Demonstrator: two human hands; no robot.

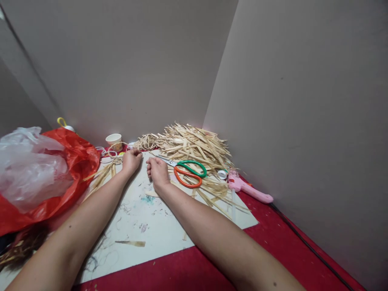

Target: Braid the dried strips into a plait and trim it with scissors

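Observation:
My left hand (132, 159) is over the far part of the white board, its fingers bent together. A small twine-wrapped bundle of straw strips (104, 178) lies just left of it; whether the hand touches it I cannot tell. My right hand (158, 170) is a short way to the right, fingers curled in. Anything in either hand is hidden or too thin to make out. Scissors (189, 173) with one green and one orange handle lie right beside my right hand, blades pointing left. Behind them is a big heap of dry straw strips (194, 145).
The stained white board (136, 258) lies on a red cloth (169, 275). A pink glue gun (251, 190) with a black cord rests at right. A paper cup (114, 140) and coiled twine (147, 142) stand by the grey walls. Red and clear plastic bags (81, 157) fill the left.

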